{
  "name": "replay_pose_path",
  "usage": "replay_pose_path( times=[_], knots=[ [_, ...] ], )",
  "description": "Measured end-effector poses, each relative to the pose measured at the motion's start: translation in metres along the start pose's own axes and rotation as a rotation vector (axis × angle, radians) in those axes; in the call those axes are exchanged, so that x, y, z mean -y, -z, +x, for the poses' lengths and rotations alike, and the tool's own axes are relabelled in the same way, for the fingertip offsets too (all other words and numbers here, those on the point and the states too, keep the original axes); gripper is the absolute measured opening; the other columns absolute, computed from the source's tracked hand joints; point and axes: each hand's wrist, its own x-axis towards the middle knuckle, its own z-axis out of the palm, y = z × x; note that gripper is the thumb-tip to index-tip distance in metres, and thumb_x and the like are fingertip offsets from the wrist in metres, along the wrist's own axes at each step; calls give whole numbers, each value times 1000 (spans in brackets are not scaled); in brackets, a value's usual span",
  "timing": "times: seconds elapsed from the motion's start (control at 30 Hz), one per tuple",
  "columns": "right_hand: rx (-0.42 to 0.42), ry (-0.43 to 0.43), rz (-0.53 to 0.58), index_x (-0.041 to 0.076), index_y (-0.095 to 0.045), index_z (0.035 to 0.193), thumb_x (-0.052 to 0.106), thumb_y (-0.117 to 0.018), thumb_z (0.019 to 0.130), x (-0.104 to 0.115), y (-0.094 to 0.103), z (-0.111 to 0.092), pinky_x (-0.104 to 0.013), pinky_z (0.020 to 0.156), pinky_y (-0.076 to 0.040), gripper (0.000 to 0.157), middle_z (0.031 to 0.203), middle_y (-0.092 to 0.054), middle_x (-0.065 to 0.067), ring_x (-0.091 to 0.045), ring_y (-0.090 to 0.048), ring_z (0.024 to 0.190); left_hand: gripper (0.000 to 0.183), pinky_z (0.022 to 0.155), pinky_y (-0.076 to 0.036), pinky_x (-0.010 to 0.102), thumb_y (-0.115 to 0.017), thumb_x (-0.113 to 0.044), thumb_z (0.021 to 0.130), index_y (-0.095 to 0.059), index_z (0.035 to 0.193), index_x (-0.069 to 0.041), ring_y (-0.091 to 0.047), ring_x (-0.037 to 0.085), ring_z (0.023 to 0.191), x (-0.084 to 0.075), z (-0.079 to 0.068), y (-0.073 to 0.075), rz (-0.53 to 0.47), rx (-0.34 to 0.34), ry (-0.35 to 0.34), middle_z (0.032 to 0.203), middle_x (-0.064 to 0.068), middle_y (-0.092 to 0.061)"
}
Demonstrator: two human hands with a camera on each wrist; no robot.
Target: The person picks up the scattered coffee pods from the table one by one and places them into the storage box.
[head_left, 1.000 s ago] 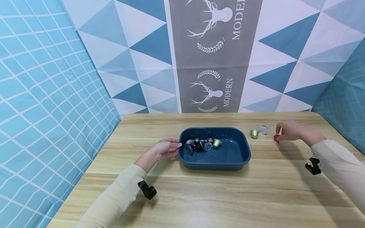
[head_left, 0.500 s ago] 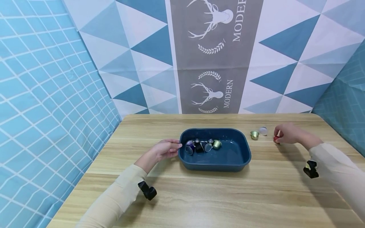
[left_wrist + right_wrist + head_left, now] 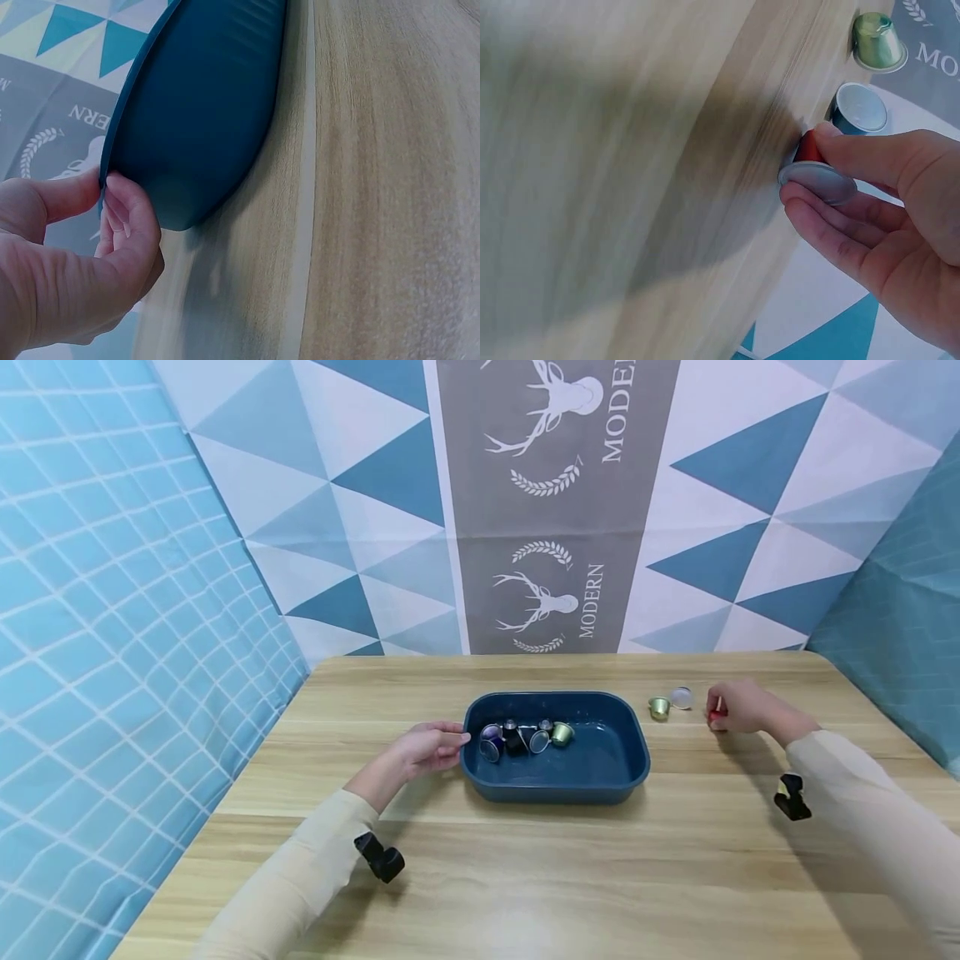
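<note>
My left hand (image 3: 427, 750) pinches the left rim of a dark blue plastic bin (image 3: 600, 760) between thumb and fingers; the left wrist view shows the thumb on the lip and the fingers curled against the outer wall. Inside, at the left, lie several coffee capsules, among them a purple one (image 3: 491, 748) and a gold-green one (image 3: 562, 733). To the right of the bin, my right hand (image 3: 742, 706) pinches a red coffee capsule (image 3: 808, 148), its thumb on the red body and fingers at the silver foil lid, close over the table.
On the wooden table (image 3: 480, 868), between bin and right hand, stand a gold-green capsule (image 3: 659, 708) and a capsule with its pale foil lid showing (image 3: 681, 697). A patterned cloth (image 3: 405, 527) rises behind the table's far edge.
The right hand's fingers have closed on the red capsule, and it shows more upright between them now. The left hand keeps its hold on the bin's rim. The head view has shifted slightly.
</note>
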Motion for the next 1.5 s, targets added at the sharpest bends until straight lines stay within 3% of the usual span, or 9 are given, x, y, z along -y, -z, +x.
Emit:
replay_pose_path(
  times=[0.27,0.67,0.97,1.37,1.5],
  knots=[
    [-5,-28,19,4,-60,73,5,-76,74,3,-3,8,-35,59,-47,15,69,-61,-5,-16,-54,63,39,64,-46,18,-53,-5,96,-38,132,3,-34,4,53,-6,-1,7,7,46,-14,60,-6,-39],
    [1,-43,11,5,-61,72,6,-78,71,4,4,14,-34,60,-46,17,67,-61,-5,-15,-53,62,37,65,-48,17,-54,-6,96,-41,130,2,-37,3,53,-7,0,8,21,32,-2,60,-7,-43],
    [5,-55,23,5,-62,71,7,-78,72,5,4,7,-31,59,-44,16,67,-61,-5,-14,-52,61,42,66,-46,18,-52,-6,97,-37,135,3,-35,4,54,-8,0,4,26,52,8,59,-7,-38],
    [44,-109,40,5,-62,72,7,-77,74,7,1,2,-31,60,-43,16,69,-60,-6,-17,-51,63,34,65,-46,18,-51,-5,97,-40,129,2,-35,4,53,-7,2,0,26,51,-2,59,-7,-38],
    [42,-98,48,4,-62,73,7,-77,74,9,2,0,-32,59,-44,15,69,-60,-7,-17,-52,63,22,63,-45,17,-51,-4,97,-43,117,-1,-33,4,52,-5,1,-1,16,71,-12,58,-7,-36]
  ],
)
